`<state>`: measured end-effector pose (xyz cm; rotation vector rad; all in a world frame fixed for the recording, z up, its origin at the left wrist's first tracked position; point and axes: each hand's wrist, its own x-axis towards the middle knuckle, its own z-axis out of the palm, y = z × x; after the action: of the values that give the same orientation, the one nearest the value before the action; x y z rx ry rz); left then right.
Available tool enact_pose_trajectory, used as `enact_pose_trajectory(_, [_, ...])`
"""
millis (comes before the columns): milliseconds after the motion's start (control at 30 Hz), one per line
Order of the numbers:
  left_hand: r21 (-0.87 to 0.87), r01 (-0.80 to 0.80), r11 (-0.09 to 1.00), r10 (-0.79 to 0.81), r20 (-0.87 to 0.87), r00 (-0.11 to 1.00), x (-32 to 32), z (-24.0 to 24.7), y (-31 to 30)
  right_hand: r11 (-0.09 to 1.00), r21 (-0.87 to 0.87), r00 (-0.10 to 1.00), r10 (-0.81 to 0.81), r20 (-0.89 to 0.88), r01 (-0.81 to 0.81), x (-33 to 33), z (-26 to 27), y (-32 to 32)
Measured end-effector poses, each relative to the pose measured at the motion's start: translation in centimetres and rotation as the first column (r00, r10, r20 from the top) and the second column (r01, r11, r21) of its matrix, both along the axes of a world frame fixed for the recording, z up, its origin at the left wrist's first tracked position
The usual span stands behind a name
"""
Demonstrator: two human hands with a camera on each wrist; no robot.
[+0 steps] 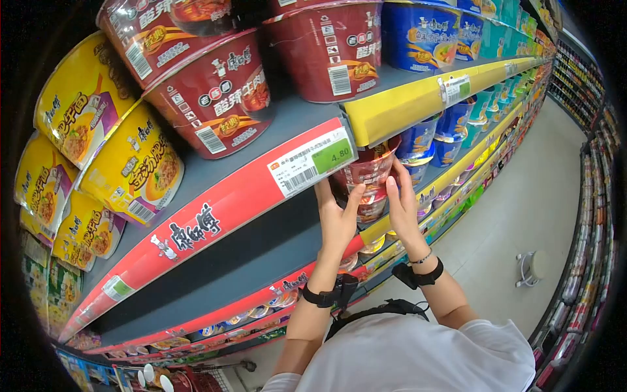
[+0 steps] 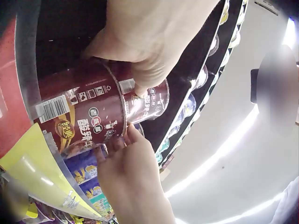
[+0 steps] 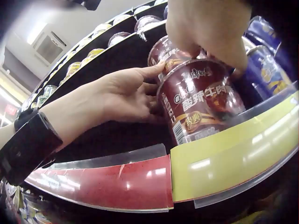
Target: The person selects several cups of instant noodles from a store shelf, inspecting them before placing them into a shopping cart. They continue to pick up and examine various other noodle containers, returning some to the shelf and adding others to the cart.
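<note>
While left grip [image 1: 338, 225] and right grip [image 1: 403, 209] half-encircle red tubs [image 3: 198, 93], yellow edging [image 3: 224, 161] (glossy) adjoins.

At the left of my head view I see yellow noodle tubs [image 1: 134, 160]. Blue tubs [image 1: 421, 39] sit at upper right, and a pale stool [image 1: 537, 266] stands lower right.
</note>
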<state>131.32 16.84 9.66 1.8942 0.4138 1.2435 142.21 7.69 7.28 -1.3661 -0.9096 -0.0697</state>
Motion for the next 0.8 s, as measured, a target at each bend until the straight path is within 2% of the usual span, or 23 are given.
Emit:
enact_pose_trajectory(167, [0.016, -0.026, 1.0, 0.026, -0.038, 0.999, -0.2, -0.1, -0.2, 1.0, 0.009, 0.999, 0.006, 0.054, -0.007, -0.6, 0.1, -0.7])
enact_pose_trajectory(200, [0.05, -0.036, 0.998, 0.038, -0.037, 0.999, -0.3, -0.5, -0.3, 0.997, 0.051, 0.995, -0.056, 0.08, 0.052, -1.0, -0.2, -1.0])
enact_pose_trajectory(233, [0.084, -0.049, 0.995, 0.051, -0.032, 0.998, -0.4, -0.7, -0.4, 0.998, 0.055, 0.995, -0.048, 0.085, 0.043, -1.7, -0.5, -1.3])
enact_pose_trajectory(300, [0.049, -0.071, 0.996, 0.072, -0.018, 0.997, -1.0, -1.3, -1.3, 0.964, 0.237, 0.992, -0.128, 0.013, 0.121, -3.2, -1.5, -2.1])
enact_pose_trajectory(367, [-0.067, -0.126, 0.99, 0.131, 0.089, 0.987, -1.8, -1.9, -2.6, 0.974, 0.211, 0.991, -0.104, 0.089, 0.083, -4.6, -3.2, -3.2])
enact_pose_trajectory(433, [-0.112, -0.179, 0.977, 0.193, 0.121, 0.974, -2.6, -2.2, -3.7, 0.993, 0.082, 0.974, 0.068, 0.214, -0.087, -6.1, -3.2, -4.1])
enact_pose_trajectory(533, [-0.093, -0.239, 0.967, 0.246, 0.084, 0.965, -4.8, -3.3, -4.8, 0.94, 0.006, 0.93, 0.335, 0.15, -0.34, -8.6, -5.4, -3.9])
enact_pose_trajectory(600, [-0.069, -0.332, 0.941, 0.337, 0.082, 0.938, -6.9, -2.9, -5.8, 0.87, -0.1, 0.869, 0.49, 0.072, -0.482, -9.8, -7.1, -3.9])
enact_pose_trajectory(633, [-0.005, -0.415, 0.91, 0.414, 0.082, 0.907, -8.0, -3.1, -6.0, 0.818, -0.157, 0.825, 0.564, 0.031, -0.553, -10.3, -8.1, -3.8])
enact_pose_trajectory(667, [-0.021, -0.456, 0.89, 0.456, 0.065, 0.887, -9.4, -3.5, -6.2, 0.701, -0.13, 0.713, 0.685, -0.151, -0.701, -11.0, -9.6, -3.6])
enact_pose_trajectory(700, [-0.045, -0.492, 0.869, 0.494, 0.046, 0.868, -10.6, -4.1, -6.9, 0.604, -0.162, 0.625, 0.766, -0.151, -0.78, -11.5, -9.7, -3.0])
enact_pose_trajectory(767, [-0.101, -0.624, 0.775, 0.63, 0.042, 0.775, -13.7, -5.0, -8.2, 0.409, -0.273, 0.484, 0.808, -0.337, -0.871, -13.8, -9.8, -2.9])
enact_pose_trajectory(800, [-0.127, -0.657, 0.743, 0.665, 0.036, 0.746, -15.4, -5.6, -8.6, 0.333, -0.286, 0.423, 0.833, -0.357, -0.898, -15.1, -9.9, -2.9])
